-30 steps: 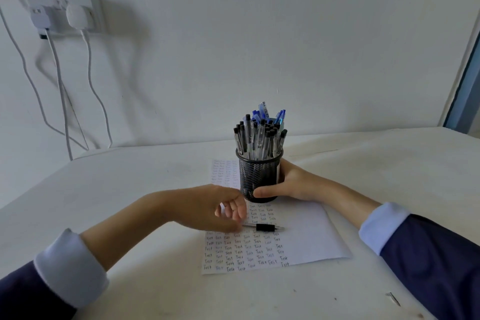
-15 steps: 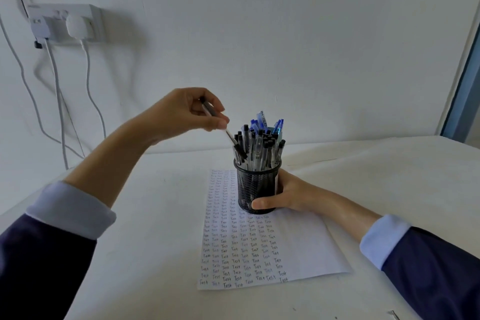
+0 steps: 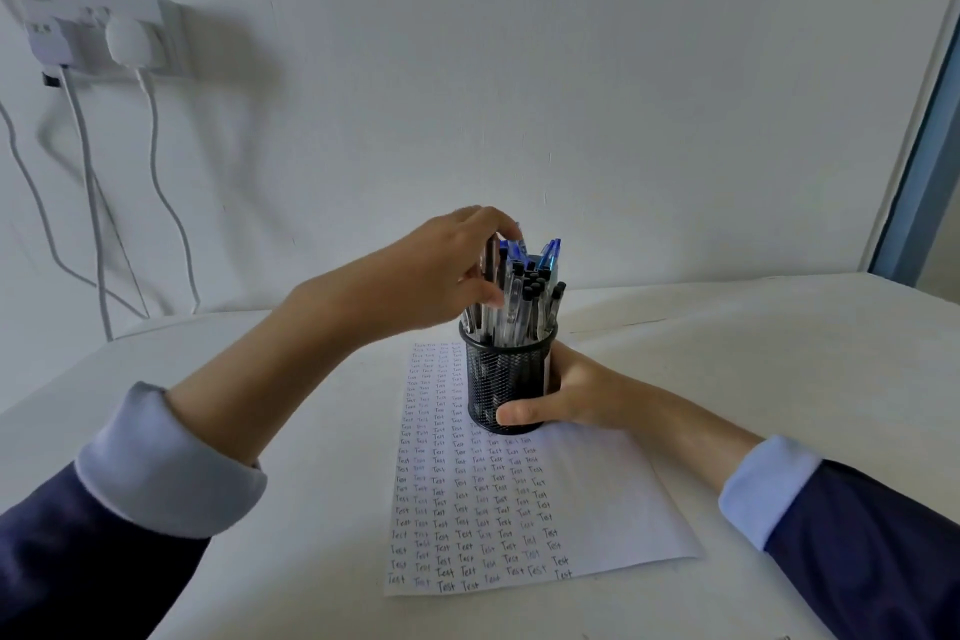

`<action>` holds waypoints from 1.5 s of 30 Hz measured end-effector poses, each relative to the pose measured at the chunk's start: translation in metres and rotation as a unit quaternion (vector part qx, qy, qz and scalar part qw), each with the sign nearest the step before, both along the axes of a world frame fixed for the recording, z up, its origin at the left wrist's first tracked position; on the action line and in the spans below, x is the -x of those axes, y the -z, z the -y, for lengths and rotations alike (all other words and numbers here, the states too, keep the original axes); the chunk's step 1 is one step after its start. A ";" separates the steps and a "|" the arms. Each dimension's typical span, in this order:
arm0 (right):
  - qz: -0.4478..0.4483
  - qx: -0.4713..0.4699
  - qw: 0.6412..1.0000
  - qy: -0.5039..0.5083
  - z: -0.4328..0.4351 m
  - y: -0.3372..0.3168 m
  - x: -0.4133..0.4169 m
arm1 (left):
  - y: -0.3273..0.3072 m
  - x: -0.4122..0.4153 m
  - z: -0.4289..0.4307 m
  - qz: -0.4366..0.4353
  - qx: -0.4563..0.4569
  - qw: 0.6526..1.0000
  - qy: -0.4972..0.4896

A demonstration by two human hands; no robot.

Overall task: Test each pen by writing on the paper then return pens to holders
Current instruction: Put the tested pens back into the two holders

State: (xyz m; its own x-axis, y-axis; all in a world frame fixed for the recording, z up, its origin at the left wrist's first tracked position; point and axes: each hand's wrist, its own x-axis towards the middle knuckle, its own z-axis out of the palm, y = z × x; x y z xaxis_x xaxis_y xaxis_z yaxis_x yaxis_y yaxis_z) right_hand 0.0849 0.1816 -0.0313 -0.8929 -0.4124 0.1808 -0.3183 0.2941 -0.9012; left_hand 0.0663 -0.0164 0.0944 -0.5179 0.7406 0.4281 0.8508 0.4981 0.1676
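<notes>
A black mesh holder [image 3: 506, 379] stands upright on the far end of the paper [image 3: 597, 499], gripped low by the right hand [image 3: 566, 398]. It is crammed with pens [image 3: 519, 296] (mostly clear with black caps, a few blue), and the left hand [image 3: 441, 270] pinches one dark pen [image 3: 490, 260]. The white sheet lies flat mid-table [image 3: 779, 353], with rows of handwritten "Test" on its left part.

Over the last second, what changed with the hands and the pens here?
The left hand picked the black-capped pen off the white sheet of paper, raised it, and now its fingers pinch it down among the pens in the black mesh cylindrical holder. The right hand kept gripping the holder; holder and paper stayed put.
</notes>
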 end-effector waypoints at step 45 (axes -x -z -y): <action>0.016 -0.081 0.992 0.091 -0.002 0.002 -0.001 | 0.070 0.008 -0.016 -0.184 -0.125 0.974 -0.035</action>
